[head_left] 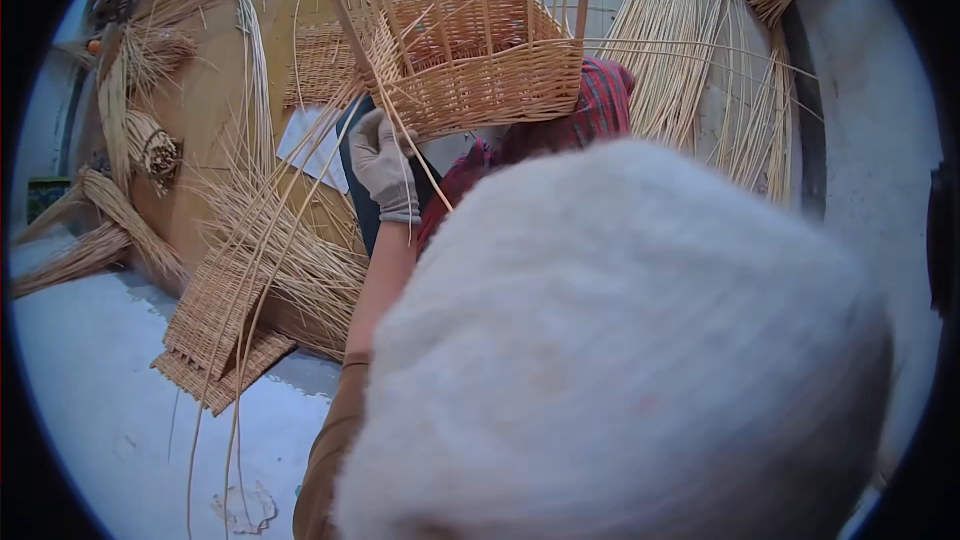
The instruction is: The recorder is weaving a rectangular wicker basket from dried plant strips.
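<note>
A part-woven wicker basket (490,85) with upright stakes stands tilted at the top middle. My left hand (385,165), in a greyish-white knit glove, is closed at the basket's lower left corner, where loose wicker strands (290,210) cross and trail down to the left. A long strand also runs out from the basket's right side. Very near the camera, a large, smeared white fuzzy shape (620,350) fills the lower right; it looks like my gloved right hand. Its fingers cannot be made out, and it hides whatever lies behind it.
Red checked cloth (605,100) lies under the basket. Woven wicker panels (215,315) are stacked at lower left, with another panel (320,60) beside the basket. Bundles of wicker rods (660,40) spread at upper right, and more bundles (125,210) lie on the left.
</note>
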The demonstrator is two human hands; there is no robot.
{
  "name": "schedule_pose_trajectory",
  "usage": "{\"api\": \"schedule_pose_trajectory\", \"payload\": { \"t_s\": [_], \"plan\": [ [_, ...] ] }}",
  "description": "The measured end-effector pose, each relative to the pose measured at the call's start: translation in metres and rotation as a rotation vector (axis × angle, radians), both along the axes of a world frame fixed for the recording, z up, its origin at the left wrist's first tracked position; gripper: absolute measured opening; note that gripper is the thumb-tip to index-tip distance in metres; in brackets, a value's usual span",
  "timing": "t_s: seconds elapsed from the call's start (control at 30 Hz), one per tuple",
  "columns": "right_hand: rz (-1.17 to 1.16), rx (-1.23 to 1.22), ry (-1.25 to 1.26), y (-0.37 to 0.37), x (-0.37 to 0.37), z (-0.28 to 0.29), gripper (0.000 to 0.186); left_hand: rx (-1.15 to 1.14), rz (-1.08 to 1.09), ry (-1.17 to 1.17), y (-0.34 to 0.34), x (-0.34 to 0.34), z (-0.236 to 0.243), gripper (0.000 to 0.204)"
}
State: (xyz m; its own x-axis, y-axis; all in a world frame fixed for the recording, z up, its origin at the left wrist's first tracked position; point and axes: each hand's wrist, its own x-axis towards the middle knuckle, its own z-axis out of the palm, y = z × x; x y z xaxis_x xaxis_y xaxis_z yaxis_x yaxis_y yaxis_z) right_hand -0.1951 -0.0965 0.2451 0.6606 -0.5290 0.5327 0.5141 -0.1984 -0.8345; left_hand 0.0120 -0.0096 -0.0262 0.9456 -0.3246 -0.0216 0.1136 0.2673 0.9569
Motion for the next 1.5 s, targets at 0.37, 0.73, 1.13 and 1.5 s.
{"api": "schedule_pose_trajectory", "payload": {
  "t_s": [0.37,0.73,1.13,1.5],
  "plan": [
    [-0.145,0.003,0.468,-0.018,0.03,-0.03,0.03,0.307,0.187,-0.347,-0.001,0.031,0.029,0.022],
    [0.025,-0.829,0.443,0.048,0.126,-0.161,0.022,-0.001,-0.611,-0.182,0.028,0.1,0.012,0.046],
    [-0.204,0.322,0.64,-0.046,0.064,-0.189,0.015,0.11,-0.696,-0.426,0.002,0.097,0.035,0.068],
    [-0.563,-0.778,0.438,-0.075,0.208,-0.112,0.068,-0.015,-0.345,-0.416,-0.027,0.063,-0.015,0.054]
  ]
}}
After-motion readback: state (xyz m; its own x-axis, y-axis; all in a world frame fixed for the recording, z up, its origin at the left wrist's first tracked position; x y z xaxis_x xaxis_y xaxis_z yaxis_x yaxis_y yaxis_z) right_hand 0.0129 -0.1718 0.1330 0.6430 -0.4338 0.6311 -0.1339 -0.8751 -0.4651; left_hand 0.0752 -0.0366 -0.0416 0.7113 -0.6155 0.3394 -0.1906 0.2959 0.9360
